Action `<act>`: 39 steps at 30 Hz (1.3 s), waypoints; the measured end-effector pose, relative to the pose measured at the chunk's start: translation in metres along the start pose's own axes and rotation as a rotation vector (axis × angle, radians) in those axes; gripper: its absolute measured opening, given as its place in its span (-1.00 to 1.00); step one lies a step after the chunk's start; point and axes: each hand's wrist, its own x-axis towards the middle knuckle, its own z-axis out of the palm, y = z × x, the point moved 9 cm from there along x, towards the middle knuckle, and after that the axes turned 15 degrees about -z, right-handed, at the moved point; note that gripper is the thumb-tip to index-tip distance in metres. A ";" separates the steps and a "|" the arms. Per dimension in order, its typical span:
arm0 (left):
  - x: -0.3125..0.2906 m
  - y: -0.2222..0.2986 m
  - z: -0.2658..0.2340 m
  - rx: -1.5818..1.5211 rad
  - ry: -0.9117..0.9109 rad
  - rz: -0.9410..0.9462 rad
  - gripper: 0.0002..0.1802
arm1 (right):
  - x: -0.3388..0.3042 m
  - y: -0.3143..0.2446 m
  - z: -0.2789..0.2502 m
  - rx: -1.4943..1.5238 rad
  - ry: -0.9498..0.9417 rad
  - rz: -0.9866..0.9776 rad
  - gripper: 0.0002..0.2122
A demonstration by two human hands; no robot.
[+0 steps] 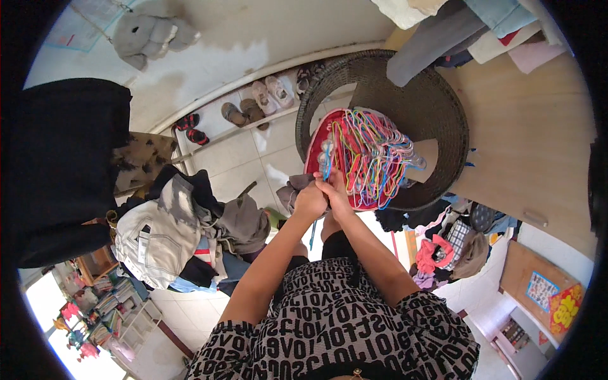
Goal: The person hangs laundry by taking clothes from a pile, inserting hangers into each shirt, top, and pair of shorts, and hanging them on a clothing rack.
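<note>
In front of my body, both hands are close together and touching. My left hand [311, 202] is closed on a bunched grey-brown garment [292, 191]. My right hand [337, 194] is closed around a thin blue clothes hanger [327, 166], one part showing above my hands and a blue end below them. The exact grip of the fingers is partly hidden. Just past my hands, a red basin [315, 144] holds a dense heap of coloured hangers [373, 155]. It rests at a large dark woven basket [461, 120].
A pile of clothes [158, 231] lies at the left, another heap [453, 247] at the right. Folded clothes [430, 44] overhang the top right, above a wooden cabinet [532, 139]. Shoes [244, 114] line the wall. A dark cloth [69, 164] hangs at far left.
</note>
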 end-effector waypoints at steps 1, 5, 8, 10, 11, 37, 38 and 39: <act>-0.001 0.005 0.007 0.031 -0.062 0.046 -0.56 | 0.004 -0.001 0.002 -0.014 -0.039 -0.070 -0.60; -0.010 0.008 -0.009 0.091 -0.005 -0.016 -0.62 | 0.022 0.019 -0.020 -0.208 0.024 -0.096 -0.59; -0.021 -0.012 -0.035 -0.036 0.093 -0.092 -0.61 | 0.040 0.041 -0.042 -0.300 0.116 -0.112 -0.67; -0.030 -0.049 -0.052 -0.130 0.167 -0.198 -0.62 | 0.045 0.034 -0.039 -0.608 0.113 -0.162 -0.72; -0.037 -0.070 -0.060 -0.172 0.196 -0.237 -0.63 | 0.045 0.035 -0.026 -0.603 0.105 -0.157 -0.72; -0.185 -0.195 -0.058 -1.176 -0.092 -0.794 -0.65 | 0.104 0.053 -0.151 -1.675 0.297 0.137 -0.75; -0.187 -0.195 -0.061 -1.127 -0.043 -0.822 -0.62 | 0.109 0.056 -0.154 -1.666 0.304 0.158 -0.63; -0.188 -0.195 -0.061 -1.129 -0.043 -0.821 -0.62 | 0.106 0.057 -0.155 -1.666 0.304 0.156 -0.63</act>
